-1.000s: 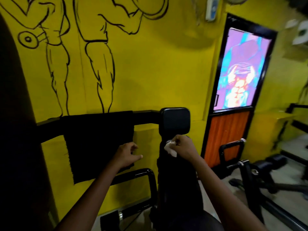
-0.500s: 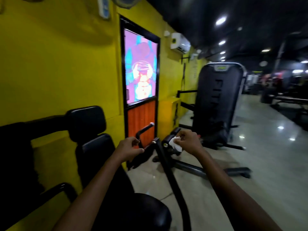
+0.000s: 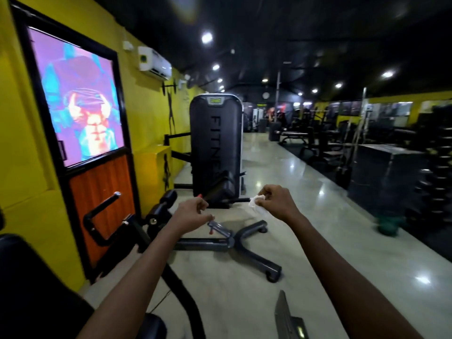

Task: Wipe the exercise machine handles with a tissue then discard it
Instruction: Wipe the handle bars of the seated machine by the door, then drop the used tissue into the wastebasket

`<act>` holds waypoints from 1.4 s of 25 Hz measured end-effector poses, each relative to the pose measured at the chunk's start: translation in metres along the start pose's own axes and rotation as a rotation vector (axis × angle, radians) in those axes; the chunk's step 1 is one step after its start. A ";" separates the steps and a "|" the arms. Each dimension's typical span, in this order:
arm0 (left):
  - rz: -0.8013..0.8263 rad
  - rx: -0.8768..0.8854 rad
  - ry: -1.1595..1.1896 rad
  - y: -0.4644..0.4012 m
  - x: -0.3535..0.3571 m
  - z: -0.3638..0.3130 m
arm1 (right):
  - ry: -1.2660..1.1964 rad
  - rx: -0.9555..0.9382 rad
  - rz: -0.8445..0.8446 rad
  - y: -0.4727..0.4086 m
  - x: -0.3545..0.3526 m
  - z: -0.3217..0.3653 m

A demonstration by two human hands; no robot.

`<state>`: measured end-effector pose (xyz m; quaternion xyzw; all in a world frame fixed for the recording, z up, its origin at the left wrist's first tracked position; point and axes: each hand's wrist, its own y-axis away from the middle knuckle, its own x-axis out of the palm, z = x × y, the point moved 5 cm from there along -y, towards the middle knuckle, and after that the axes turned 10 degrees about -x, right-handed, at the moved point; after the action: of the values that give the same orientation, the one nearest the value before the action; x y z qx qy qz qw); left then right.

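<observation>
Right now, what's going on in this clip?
A person stands in a gym with both arms held out in front. The right hand pinches a crumpled white tissue, held in the air and touching nothing. The left hand is loosely curled and holds nothing. A black machine handle sits off to the left near the orange door; neither hand is on it.

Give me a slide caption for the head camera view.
Right hand pinches a crumpled white tissue, left hand empty, facing the gym aisle.
</observation>
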<state>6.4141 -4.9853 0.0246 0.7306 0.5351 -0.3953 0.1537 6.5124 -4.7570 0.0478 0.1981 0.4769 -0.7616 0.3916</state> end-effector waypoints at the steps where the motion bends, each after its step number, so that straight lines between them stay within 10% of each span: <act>1: 0.007 0.019 0.000 0.000 0.013 -0.018 | 0.012 0.018 -0.011 0.006 -0.015 -0.015; 21: 0.296 0.156 0.218 -0.030 0.302 -0.288 | 0.171 0.221 -0.126 0.092 -0.260 -0.306; 35: 0.402 0.241 0.295 -0.239 0.456 -0.445 | 0.234 0.325 -0.212 -0.036 -0.319 -0.525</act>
<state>6.4346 -4.3048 0.0185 0.8849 0.3449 -0.3069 0.0617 6.6422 -4.1555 0.0387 0.2945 0.4083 -0.8370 0.2143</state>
